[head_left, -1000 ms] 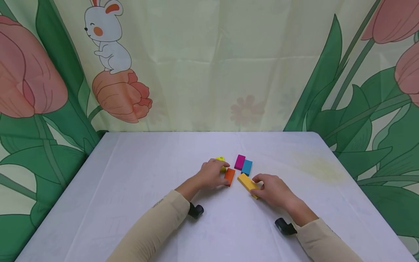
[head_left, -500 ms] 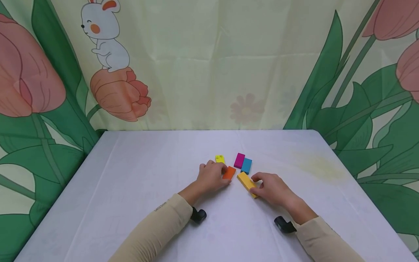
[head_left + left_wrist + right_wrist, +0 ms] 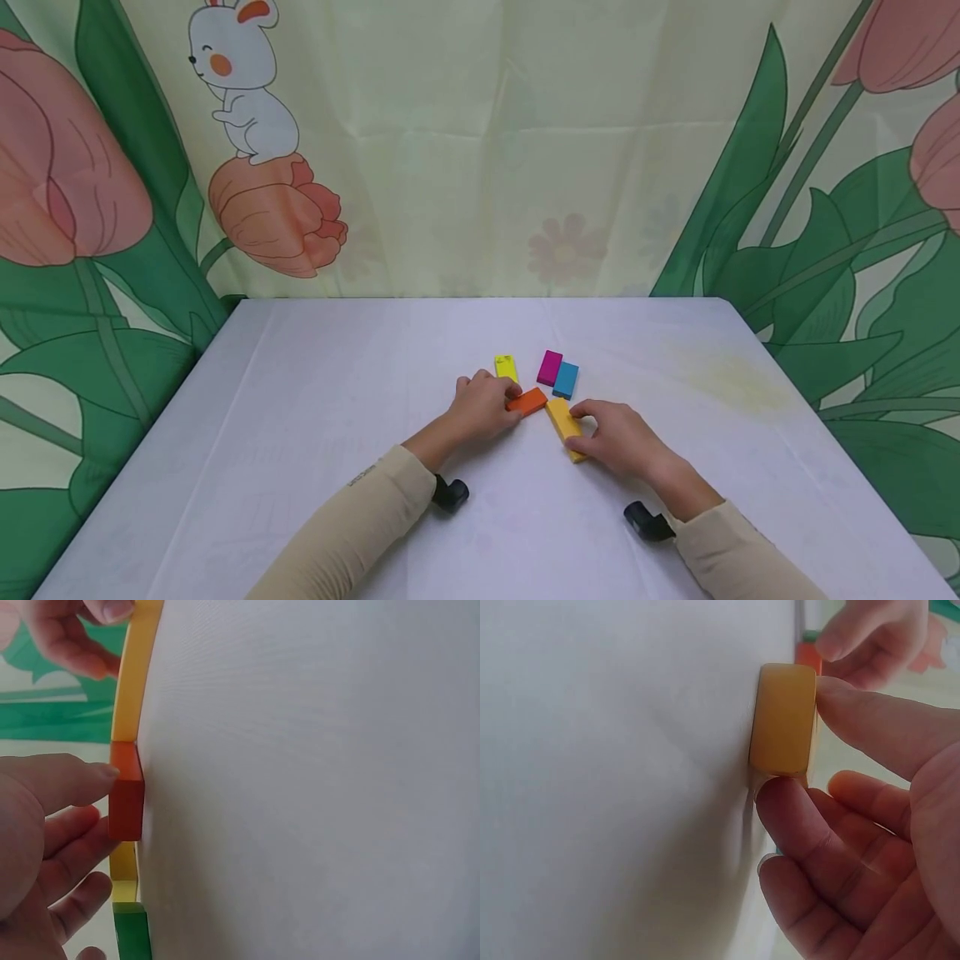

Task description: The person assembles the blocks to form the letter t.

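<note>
Hand, left [image 3: 480,408]: I see it pinch orange block [image 3: 530,402], probably for control.
Hand, right [image 3: 621,435]: pinches amber block [image 3: 561,420] at orange block's four o'clock, probably steadying it.

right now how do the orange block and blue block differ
The left hand pinches the orange block; no hand touches the blue block. In the head view, the orange block lies more sideways, the blue block more lengthwise. Both rest on the table.
</note>
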The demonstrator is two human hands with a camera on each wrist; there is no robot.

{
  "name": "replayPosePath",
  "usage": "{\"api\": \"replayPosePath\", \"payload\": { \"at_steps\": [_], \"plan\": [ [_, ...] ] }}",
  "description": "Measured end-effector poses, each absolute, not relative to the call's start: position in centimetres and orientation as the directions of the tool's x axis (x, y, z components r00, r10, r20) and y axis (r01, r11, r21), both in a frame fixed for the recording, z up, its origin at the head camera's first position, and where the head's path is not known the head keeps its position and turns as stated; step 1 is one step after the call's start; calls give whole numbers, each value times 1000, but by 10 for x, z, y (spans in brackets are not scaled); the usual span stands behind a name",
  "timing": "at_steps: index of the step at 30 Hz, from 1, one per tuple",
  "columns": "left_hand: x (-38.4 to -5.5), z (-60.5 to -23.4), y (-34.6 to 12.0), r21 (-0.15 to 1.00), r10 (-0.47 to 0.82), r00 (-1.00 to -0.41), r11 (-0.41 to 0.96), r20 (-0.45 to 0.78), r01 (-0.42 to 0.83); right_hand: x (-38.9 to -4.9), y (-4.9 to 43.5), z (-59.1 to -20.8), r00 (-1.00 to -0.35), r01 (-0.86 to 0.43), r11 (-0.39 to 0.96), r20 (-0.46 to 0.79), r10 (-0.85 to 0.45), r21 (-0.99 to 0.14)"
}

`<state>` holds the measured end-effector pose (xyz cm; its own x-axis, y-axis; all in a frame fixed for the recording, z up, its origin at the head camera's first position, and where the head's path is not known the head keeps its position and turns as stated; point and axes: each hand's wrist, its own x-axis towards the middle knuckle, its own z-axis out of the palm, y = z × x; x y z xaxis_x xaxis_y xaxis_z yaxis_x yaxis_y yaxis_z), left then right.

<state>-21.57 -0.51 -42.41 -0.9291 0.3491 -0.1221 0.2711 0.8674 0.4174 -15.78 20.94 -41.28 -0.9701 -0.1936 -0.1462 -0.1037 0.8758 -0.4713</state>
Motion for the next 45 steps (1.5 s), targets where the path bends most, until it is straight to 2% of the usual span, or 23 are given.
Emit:
{"api": "replayPosePath", "payload": {
  "at_steps": [22, 34, 45],
  "plan": [
    [-215, -417, -18, 364, 450, -880, 853, -151, 374, -141, 186, -413, -973, -93, 882, -147, -180, -461],
    [-216, -419, -20, 382, 453, -878, 847, -153, 370, -147, 198, -412, -928, -1, 794, -296, -228, -608],
    [-215, -420, -21, 376, 467, -869, 844, -165, 383, -140, 192, -412, -936, -30, 799, -264, -233, -600]
  ]
}}
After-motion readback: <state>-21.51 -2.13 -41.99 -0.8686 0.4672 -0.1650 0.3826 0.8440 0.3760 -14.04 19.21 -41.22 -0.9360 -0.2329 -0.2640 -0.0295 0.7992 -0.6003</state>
